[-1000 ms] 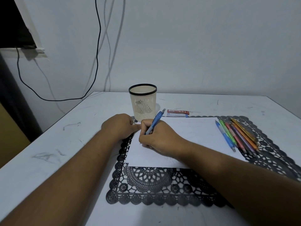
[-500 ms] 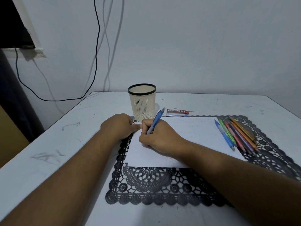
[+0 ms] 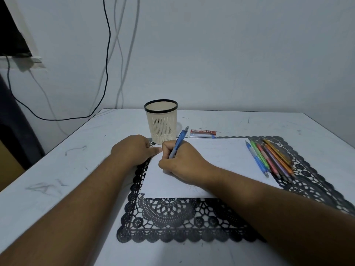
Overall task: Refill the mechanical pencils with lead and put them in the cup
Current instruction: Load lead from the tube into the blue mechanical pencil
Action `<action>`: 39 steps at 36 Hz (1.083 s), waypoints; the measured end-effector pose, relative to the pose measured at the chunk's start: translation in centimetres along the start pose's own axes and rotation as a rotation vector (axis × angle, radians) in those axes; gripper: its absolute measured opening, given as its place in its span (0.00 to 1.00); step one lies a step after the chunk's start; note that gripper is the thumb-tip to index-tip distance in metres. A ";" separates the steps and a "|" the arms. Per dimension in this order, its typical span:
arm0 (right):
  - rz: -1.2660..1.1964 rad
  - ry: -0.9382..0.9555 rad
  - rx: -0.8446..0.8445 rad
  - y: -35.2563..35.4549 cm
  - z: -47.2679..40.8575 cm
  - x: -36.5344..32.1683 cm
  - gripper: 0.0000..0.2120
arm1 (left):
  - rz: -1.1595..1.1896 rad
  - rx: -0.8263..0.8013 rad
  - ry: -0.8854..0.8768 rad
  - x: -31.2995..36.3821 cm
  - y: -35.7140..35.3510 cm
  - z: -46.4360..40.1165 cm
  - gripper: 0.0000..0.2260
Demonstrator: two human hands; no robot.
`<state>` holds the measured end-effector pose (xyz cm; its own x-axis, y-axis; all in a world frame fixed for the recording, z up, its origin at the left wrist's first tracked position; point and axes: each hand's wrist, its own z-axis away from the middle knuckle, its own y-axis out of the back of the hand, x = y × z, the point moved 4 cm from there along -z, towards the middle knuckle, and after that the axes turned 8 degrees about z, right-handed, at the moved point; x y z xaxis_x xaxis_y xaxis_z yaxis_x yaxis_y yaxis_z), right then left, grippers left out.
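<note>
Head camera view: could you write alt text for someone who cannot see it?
A person's right hand holds a blue mechanical pencil point-down on white paper while the left hand steadies the sheet's corner. A cream cup stands behind; more coloured pencils lie at the right.

blue pencil (image 3: 178, 144): held in a writing grip, tip down on the paper, cap leaning toward 1 o'clock.
spare pencils (image 3: 269, 157): coloured row lying flat at 3 o'clock.
cup (image 3: 161, 121): cream, black rim, upright at 12 o'clock.
lead case (image 3: 202, 132): red, flat, just right of cup.
</note>
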<state>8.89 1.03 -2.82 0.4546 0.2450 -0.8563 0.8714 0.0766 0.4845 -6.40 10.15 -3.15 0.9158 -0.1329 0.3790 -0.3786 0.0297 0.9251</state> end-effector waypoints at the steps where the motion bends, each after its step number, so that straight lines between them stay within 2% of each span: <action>1: 0.007 -0.002 0.002 0.0 0.0 0.0 0.14 | 0.004 0.000 0.001 0.0 0.0 0.0 0.21; 30: 0.016 -0.008 0.015 0.2 0.4 -0.1 0.19 | 0.026 0.009 -0.037 -0.4 -0.4 -0.5 0.22; 39: -0.026 -0.012 0.052 0.5 0.2 0.1 0.17 | 0.022 0.018 -0.024 -0.4 -0.2 -0.2 0.23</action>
<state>9.41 0.86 -2.66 0.4339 0.2319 -0.8706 0.8911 0.0324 0.4527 -6.61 10.41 -3.50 0.9038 -0.1558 0.3986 -0.4013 0.0147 0.9158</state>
